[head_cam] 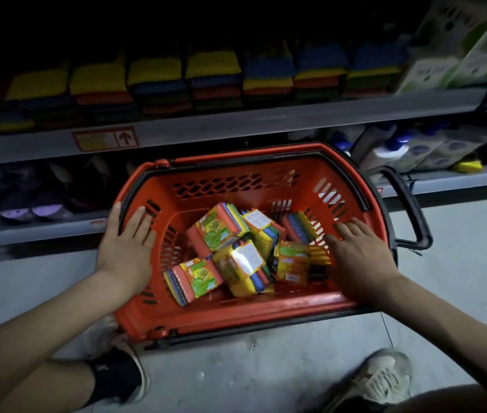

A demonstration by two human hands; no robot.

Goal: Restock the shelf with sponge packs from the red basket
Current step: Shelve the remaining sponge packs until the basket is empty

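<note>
Red basket on floor below shelf, sponge packs heaped inside; left hand flat on left wall, likely steadying it, right hand spread at right wall beside packs, both grips open, holding nothing.

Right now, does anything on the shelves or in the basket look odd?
A yellow sponge-like item lies alone beside the bottles on the lower shelf, away from the stacked sponges above. The packs in the red basket lie jumbled.
</note>
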